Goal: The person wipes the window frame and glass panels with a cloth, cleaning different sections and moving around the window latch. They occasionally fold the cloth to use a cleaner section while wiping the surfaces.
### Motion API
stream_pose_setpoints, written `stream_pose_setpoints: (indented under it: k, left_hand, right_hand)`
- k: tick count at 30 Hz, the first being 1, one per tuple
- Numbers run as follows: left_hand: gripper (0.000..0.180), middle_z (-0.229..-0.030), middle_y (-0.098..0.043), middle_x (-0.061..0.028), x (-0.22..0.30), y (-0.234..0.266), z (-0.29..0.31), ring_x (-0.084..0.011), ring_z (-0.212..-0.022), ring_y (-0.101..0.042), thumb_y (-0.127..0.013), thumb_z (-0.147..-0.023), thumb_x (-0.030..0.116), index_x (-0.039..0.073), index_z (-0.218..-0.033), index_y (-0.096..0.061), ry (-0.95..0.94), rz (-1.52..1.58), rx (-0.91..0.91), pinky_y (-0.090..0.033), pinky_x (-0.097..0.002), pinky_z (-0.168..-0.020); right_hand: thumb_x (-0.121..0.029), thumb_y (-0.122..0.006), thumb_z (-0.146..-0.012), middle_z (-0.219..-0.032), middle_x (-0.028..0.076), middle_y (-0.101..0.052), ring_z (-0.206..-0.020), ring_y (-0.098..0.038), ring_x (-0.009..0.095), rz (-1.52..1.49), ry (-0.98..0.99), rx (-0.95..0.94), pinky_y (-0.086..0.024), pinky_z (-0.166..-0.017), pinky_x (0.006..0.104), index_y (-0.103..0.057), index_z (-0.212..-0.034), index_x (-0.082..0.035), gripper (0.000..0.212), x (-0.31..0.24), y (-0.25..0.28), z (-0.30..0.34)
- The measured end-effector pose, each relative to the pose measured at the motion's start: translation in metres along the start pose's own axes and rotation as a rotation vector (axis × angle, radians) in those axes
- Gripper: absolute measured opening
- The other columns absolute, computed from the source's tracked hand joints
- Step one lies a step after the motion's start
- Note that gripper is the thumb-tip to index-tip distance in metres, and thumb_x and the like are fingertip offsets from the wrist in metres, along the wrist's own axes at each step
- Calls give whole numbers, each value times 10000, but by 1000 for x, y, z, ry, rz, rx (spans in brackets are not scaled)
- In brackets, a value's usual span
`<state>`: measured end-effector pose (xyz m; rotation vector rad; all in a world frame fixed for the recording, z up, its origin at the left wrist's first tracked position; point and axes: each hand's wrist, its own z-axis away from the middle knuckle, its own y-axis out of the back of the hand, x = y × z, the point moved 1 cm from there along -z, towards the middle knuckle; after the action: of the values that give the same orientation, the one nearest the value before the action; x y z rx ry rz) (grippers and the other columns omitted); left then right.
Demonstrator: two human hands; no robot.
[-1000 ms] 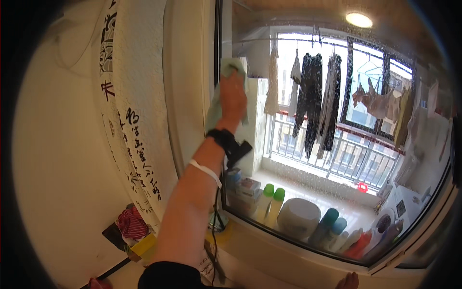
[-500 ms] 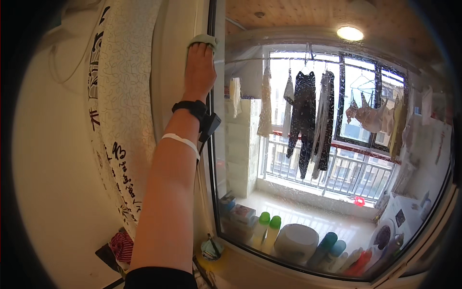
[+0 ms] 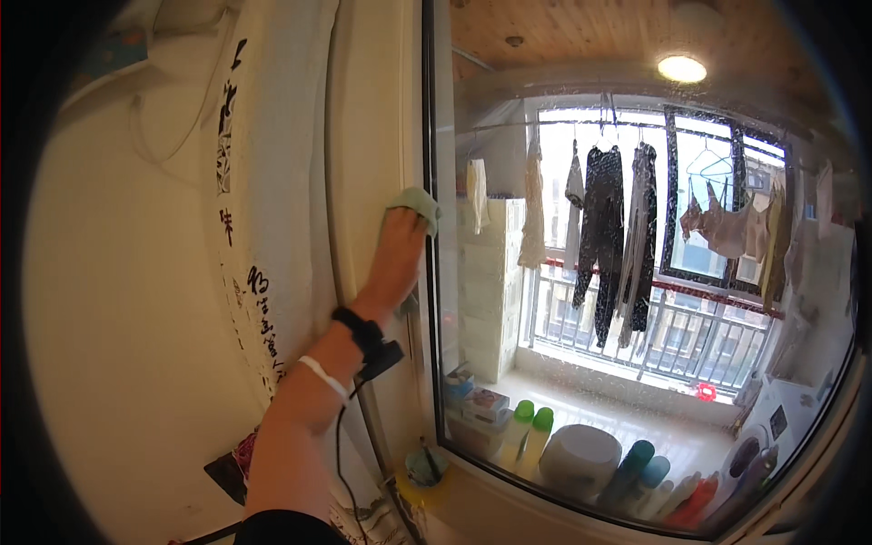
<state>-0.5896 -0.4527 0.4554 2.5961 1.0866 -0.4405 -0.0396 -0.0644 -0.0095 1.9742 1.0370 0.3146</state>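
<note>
My left hand (image 3: pixel 397 259) is closed on a pale green cloth (image 3: pixel 415 207), pressing it to the cream window frame (image 3: pixel 374 163) beside the dark edge strip. The bunched cloth shows above and around my fingers, and my thumb is hidden. On my wrist are a black strap (image 3: pixel 359 329) with a small dark box and a white band (image 3: pixel 324 377). A thin black cable hangs down from the box. To the right of the hand is the wet, streaked window pane (image 3: pixel 490 300). My right hand is not in view.
A pale curtain (image 3: pixel 291 182) with black lettering hangs left of the frame. A small pot-like thing (image 3: pixel 424 468) stands at the lower frame corner. Behind the glass are several bottles (image 3: pixel 536 434), a white rounded container (image 3: pixel 581 459), hanging clothes (image 3: pixel 602 236) and a washing machine (image 3: pixel 772 427).
My left hand has slid down the frame with the cloth, and my elbow has bent outward. The view has shifted, so the window appears farther right.
</note>
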Motion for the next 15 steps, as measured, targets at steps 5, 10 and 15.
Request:
stream_pose_setpoints:
  k: [5,10,15]
  left_hand:
    - [349,-1284,-489,-244,-27,53,-41,-387,-1282,-396,-520,-825,-18,-85,-1166,-548,22,-569,-135,-259,-487,-1128]
    - [358,-1307,-492,-220,-53,72,-100,-364,-1275,-409,-525,-883,141,-64,-1173,-571,-52,-713,-171,-262,-471,-1125]
    - [392,-1319,-481,-225,-95,76,-201,-365,-1275,-400,-495,-915,189,-68,-1205,-549,15,-860,-43,-283,-445,-1114]
  right_hand:
    - [-243,-534,-914,-1259,228,-559,-1196,-479,411,-14,7,9,-359,-1028,500,-596,-1178,21,378,1,-7,4]
    - [-265,-516,-921,-1260,230,-557,-1211,-465,412,-42,-29,-50,-343,-1039,502,-604,-1164,30,393,-6,5,-2]
    - [-270,-502,-925,-1290,216,-545,-1237,-450,396,-20,-36,-54,-328,-1055,493,-595,-1194,19,406,2,1,4]
